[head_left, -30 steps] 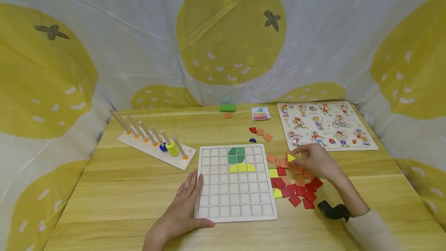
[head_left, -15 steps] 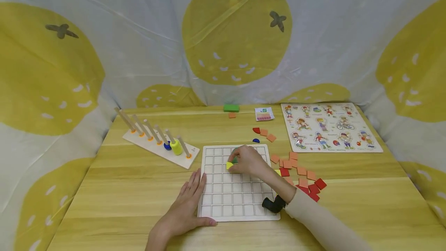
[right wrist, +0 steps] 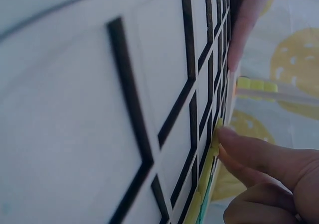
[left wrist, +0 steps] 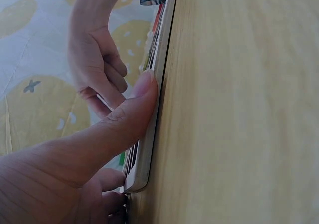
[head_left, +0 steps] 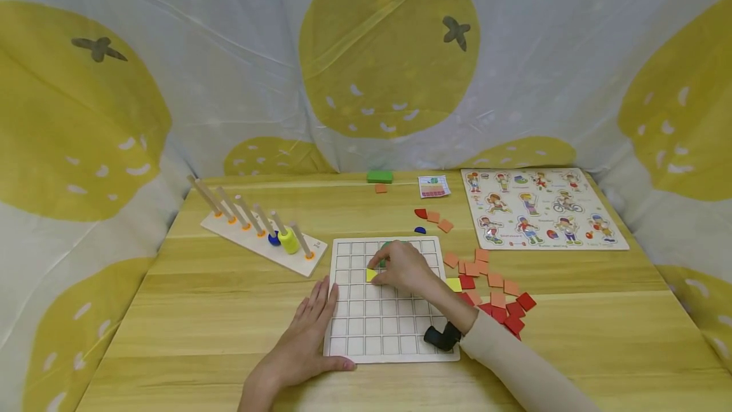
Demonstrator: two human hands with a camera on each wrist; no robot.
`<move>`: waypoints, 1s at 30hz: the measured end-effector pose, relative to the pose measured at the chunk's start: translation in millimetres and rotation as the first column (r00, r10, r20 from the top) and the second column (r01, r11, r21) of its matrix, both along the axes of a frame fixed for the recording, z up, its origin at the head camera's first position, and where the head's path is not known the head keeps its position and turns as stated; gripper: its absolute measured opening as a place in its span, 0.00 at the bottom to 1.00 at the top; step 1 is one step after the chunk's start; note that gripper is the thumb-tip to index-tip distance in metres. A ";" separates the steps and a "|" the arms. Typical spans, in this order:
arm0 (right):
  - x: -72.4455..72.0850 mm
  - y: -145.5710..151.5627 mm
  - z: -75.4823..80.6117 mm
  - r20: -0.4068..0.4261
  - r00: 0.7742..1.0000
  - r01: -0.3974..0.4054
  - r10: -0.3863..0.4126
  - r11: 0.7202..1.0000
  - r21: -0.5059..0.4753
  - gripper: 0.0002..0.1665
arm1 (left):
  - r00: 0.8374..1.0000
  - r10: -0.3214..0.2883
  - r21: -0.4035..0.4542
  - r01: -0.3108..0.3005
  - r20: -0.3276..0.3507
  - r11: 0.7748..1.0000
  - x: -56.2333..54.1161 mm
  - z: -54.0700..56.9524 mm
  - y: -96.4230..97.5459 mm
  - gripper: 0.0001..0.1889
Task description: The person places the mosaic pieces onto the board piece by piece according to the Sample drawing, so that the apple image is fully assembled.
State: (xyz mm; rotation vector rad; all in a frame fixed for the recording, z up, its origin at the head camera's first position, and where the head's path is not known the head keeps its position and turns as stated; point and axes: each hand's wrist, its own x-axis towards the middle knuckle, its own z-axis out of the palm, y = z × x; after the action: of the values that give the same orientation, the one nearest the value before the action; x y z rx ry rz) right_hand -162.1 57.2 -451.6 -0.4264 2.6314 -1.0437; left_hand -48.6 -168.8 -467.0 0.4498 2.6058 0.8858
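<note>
A white square grid board [head_left: 374, 329] lies flat on the wooden table. My left hand [head_left: 300, 339] rests against its left side, fingers stretched along that edge and the thumb at the near edge. Over the upper part of the grid, my right hand [head_left: 406, 269] pinches a yellow tile [head_left: 371, 275] between thumb and fingertips. In the right wrist view the same yellow tile [right wrist: 217, 140] is at the grid surface, in line with other yellow pieces. Green tiles [head_left: 383, 264] show only partly behind the right hand, which hides the yellow pieces from the head view.
Loose orange tiles [head_left: 495, 280], red tiles [head_left: 515, 310] and a yellow square [head_left: 454, 284] lie right of the board. Behind are a pattern card [head_left: 434, 187], a green block [head_left: 380, 177] and a picture puzzle [head_left: 546, 208]. A peg stand [head_left: 251, 240] stands left.
My right hand has carried a yellow tile from the loose pile leftward onto the grid, then slightly lower and left. The left hand has stayed at the board's edge.
</note>
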 end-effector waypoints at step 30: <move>-28.8 86.5 22.0 0.037 0.998 0.047 -0.045 0.998 -0.047 0.18 | 1.000 0.002 -0.012 -0.002 -0.002 1.000 -1.4 -2.1 -0.4 0.71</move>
State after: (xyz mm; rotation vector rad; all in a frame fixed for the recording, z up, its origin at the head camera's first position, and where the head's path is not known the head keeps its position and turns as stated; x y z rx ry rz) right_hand -190.9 143.7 -429.7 -0.3558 2.6007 -1.1194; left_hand -50.0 -169.2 -469.2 0.4451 2.6122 0.8697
